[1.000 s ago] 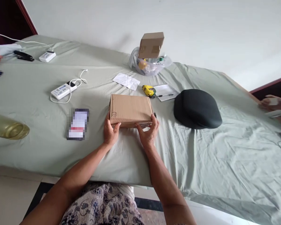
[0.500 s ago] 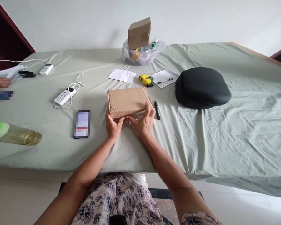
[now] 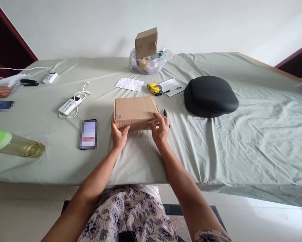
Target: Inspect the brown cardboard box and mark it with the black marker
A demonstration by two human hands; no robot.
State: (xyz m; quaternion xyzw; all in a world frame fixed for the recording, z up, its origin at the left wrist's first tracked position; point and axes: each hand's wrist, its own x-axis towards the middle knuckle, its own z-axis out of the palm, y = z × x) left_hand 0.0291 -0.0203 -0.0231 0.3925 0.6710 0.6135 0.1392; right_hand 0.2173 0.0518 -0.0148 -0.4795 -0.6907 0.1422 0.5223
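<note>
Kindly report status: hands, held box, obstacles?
Left hand, right hand: both on cardboard box. Top looks closed. Black marker beside right hand, possibly in the way.

White wall (image 3: 203, 27) behind a long cloth-covered table (image 3: 261, 144), grey-green and wrinkled, over a pale tiled floor (image 3: 25, 215)

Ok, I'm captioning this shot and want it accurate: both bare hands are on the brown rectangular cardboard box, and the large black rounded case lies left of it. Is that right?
Not quite: the head view shows the large black rounded case lying right of the brown rectangular cardboard box. The left hand and right hand are indeed both on it.
</note>
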